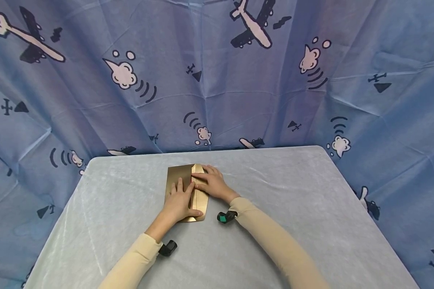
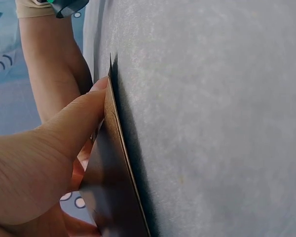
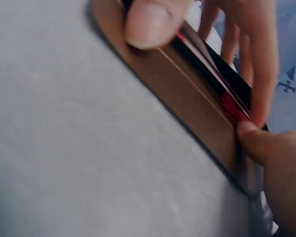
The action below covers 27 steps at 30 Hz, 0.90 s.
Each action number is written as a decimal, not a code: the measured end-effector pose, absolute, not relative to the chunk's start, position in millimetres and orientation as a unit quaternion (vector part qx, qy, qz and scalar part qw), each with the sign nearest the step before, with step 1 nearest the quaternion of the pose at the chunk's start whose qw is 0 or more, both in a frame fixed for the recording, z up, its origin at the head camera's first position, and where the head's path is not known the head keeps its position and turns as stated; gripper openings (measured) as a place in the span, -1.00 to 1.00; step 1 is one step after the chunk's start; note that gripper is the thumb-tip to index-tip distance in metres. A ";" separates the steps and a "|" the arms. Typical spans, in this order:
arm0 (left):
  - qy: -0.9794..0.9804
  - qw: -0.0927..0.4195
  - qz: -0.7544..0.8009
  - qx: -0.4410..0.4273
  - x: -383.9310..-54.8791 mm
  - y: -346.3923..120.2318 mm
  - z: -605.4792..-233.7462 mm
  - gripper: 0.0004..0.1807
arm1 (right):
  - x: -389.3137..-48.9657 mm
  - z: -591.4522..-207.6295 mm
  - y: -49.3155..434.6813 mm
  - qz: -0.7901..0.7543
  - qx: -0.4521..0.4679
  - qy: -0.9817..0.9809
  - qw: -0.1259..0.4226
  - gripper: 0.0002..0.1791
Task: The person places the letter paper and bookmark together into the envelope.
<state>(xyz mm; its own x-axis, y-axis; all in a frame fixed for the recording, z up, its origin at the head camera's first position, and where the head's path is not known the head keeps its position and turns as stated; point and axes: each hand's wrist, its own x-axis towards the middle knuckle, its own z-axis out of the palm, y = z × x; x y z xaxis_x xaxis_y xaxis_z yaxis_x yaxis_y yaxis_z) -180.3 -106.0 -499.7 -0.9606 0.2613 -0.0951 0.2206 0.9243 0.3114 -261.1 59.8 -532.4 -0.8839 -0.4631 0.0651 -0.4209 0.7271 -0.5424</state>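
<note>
A gold envelope (image 1: 173,174) lies on the table with its long flap (image 1: 200,202) to the right. In the right wrist view a slot along the envelope (image 3: 172,89) shows something red (image 3: 232,106) inside. My left hand (image 1: 178,204) rests spread over the envelope, its index finger at the slot and its thumb on the near end of the flap. From the right, my right hand (image 1: 215,185) reaches across the flap. Its thumb (image 3: 254,140) touches the slot's edge, close to the left index finger. In the left wrist view the left thumb (image 2: 84,111) presses at the envelope's edge.
A pale cloth covers the table (image 1: 275,188). Behind it and at both sides hangs a blue curtain (image 1: 217,80) printed with airplanes. Small dark cameras (image 1: 168,248) sit at both wrists, below beige sleeves (image 1: 271,233).
</note>
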 end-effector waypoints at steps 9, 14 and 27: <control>0.978 0.061 0.157 0.124 -179.5 -106.8 -500.7 0.18 | -254.8 -533.9 49.1 -0.278 -0.209 0.938 0.003 -0.36; 0.979 0.062 0.154 0.122 -178.4 -107.9 -500.0 0.18 | -254.0 -535.0 47.9 -0.278 -0.213 0.937 -0.001 -0.33; 0.977 0.052 0.158 0.134 -176.8 -111.3 -501.6 0.12 | -254.0 -529.2 70.1 -0.298 -0.244 0.923 0.008 -0.24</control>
